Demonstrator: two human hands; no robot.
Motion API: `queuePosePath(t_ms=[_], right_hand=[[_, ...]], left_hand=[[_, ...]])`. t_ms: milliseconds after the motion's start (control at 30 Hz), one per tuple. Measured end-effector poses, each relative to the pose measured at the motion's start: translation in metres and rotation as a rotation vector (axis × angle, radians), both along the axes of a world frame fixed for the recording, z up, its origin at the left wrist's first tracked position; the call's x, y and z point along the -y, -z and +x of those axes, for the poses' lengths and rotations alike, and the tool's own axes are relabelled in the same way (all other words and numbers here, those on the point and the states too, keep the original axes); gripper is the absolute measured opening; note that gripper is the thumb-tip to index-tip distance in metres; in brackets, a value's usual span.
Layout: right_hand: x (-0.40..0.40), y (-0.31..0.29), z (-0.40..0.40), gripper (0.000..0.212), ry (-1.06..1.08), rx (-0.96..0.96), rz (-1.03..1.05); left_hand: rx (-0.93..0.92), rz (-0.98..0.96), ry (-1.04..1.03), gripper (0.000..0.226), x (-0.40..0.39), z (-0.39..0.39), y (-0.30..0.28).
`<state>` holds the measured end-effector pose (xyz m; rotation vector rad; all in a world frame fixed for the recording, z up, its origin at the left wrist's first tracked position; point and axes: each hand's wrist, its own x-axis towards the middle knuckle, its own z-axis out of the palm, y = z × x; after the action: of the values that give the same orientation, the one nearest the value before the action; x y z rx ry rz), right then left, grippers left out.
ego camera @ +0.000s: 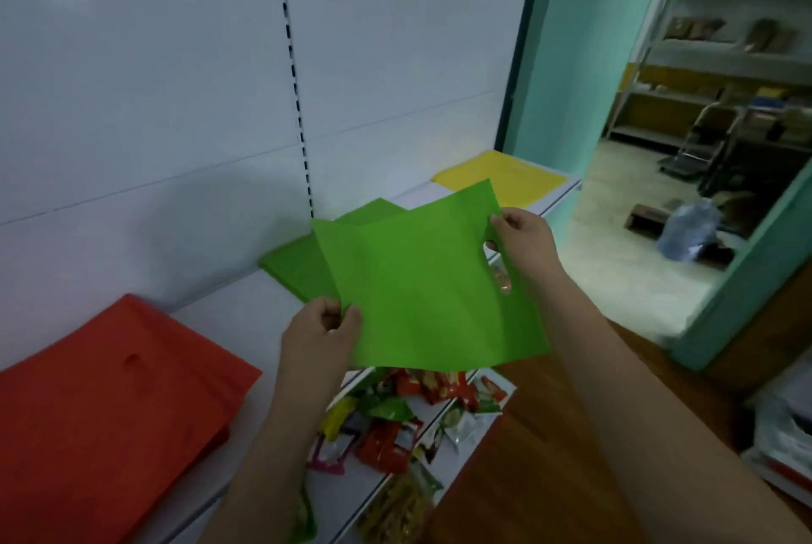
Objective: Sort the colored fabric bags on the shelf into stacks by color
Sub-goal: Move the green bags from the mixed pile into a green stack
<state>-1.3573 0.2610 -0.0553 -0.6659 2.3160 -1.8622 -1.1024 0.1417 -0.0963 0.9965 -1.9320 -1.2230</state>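
- Because I want it flat for stacking, my left hand (323,334) pinches the green bag (422,284) at its near corner.
- My right hand (520,236) grips its handle edge, over the shelf (228,315).
- Beyond lies the green stack (294,266), its likely destination.
- Farthest right, the yellow stack (518,178).

**Around the shelf: what else is in view**

Snack packets (395,420) in red, green and yellow lie jumbled on a lower tier below me. White back panel (154,82) carries a slotted upright (293,73). Teal door frame (571,60) to my right. Beyond it, metal racking (720,38) with brown boxes, a folded hand truck (698,143), perhaps a pale plastic sack (690,231), blurred.
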Motion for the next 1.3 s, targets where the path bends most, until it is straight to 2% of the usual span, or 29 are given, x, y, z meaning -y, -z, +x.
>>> queuePosePath(t_ms=[167, 300, 400, 500, 567, 633, 700, 900, 967, 1000, 1067, 1167, 1300], right_hand=[[0.066, 0.013, -0.056, 0.017, -0.103, 0.007, 0.021], [0.126, 0.027, -0.093, 0.011, -0.208, -0.029, 0.107], [0.164, 0.029, -0.110, 0.022, -0.307, -0.132, 0.247], [0.195, 0.034, -0.122, 0.026, -0.385, -0.142, 0.324], [0.213, 0.040, -0.128, 0.027, -0.419, -0.153, 0.363], [0.226, 0.048, -0.132, 0.032, -0.459, -0.178, 0.421], [0.231, 0.055, -0.134, 0.041, -0.503, -0.184, 0.469], [0.235, 0.061, -0.136, 0.027, -0.557, -0.261, 0.544], [0.232, 0.052, -0.127, 0.033, -0.523, -0.375, 0.579], [0.230, 0.045, -0.118, 0.038, -0.500, -0.429, 0.544], [0.228, 0.028, -0.088, 0.040, -0.516, -0.482, 0.348], [0.226, 0.006, -0.023, 0.037, -0.696, -0.513, 0.022], [0.221, -0.011, 0.072, 0.040, -0.922, -0.463, -0.104]], left_hand=[[0.136, -0.045, -0.089, 0.033, 0.032, -0.026, 0.002], [0.318, -0.132, -0.178, 0.045, 0.041, -0.038, 0.008], [0.467, -0.102, -0.265, 0.043, 0.044, -0.047, 0.013], [0.598, -0.045, -0.328, 0.033, 0.046, -0.054, 0.017], [0.577, -0.006, -0.382, 0.026, 0.045, -0.061, 0.017], [0.543, -0.004, -0.449, 0.049, 0.045, -0.070, 0.019], [0.540, -0.030, -0.494, 0.057, 0.043, -0.079, 0.020], [0.589, -0.041, -0.538, 0.049, 0.046, -0.101, 0.022], [0.557, -0.061, -0.549, 0.048, 0.044, -0.103, 0.020], [0.530, -0.080, -0.562, 0.048, 0.042, -0.102, 0.018], [0.461, -0.150, -0.603, 0.046, 0.037, -0.095, 0.014], [0.395, -0.280, -0.672, 0.043, 0.025, -0.074, 0.008], [0.357, -0.369, -0.789, 0.045, 0.001, -0.026, -0.005]])
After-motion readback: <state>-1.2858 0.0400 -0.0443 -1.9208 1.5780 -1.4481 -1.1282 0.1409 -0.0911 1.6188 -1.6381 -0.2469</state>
